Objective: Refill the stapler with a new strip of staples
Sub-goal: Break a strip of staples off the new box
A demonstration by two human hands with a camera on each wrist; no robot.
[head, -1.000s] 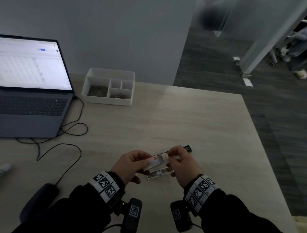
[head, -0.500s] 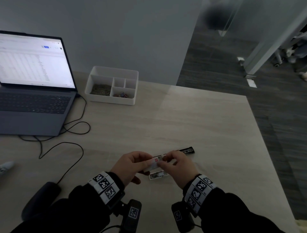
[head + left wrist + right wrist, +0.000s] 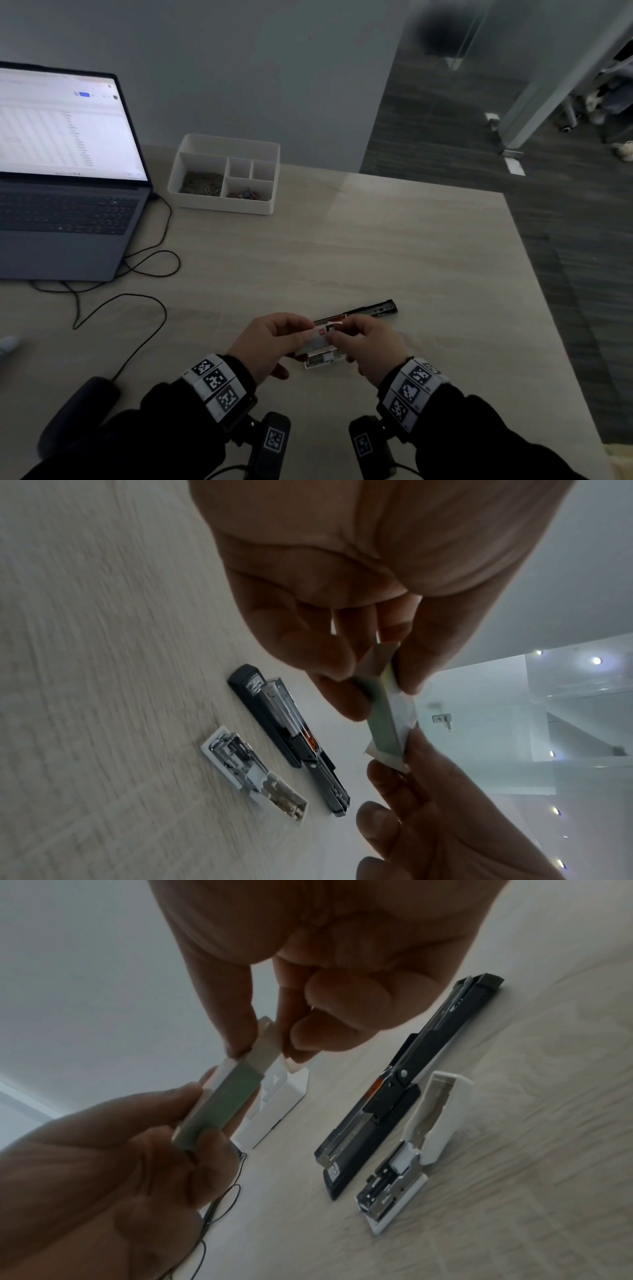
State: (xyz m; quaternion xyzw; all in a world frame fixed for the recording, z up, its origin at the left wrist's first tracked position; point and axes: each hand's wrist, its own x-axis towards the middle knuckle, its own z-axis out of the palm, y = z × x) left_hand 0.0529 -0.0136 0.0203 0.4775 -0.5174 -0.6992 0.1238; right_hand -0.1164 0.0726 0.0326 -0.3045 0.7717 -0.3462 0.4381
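A small staple box (image 3: 317, 339) with a red mark is held just above the table between both hands. My left hand (image 3: 301, 335) grips its green sleeve (image 3: 222, 1102) from the left. My right hand (image 3: 268, 1042) pinches the pale inner end sticking out of the sleeve. From the left wrist the box (image 3: 387, 712) stands edge-on between the fingers. A black stapler (image 3: 370, 310) lies opened flat on the table just beyond the hands, its staple channel (image 3: 291, 723) exposed. A white stapler (image 3: 323, 359), also open, lies under the hands.
An open laptop (image 3: 68, 192) stands at the far left with a cable (image 3: 137, 308) looping across the table. A white divided organizer (image 3: 226, 205) sits at the back. A dark rounded object (image 3: 78, 407) lies near left. The table's right edge (image 3: 548, 274) drops to the floor.
My right hand has slid left along the box toward my left hand, so less of the box shows between them. The staplers have not moved.
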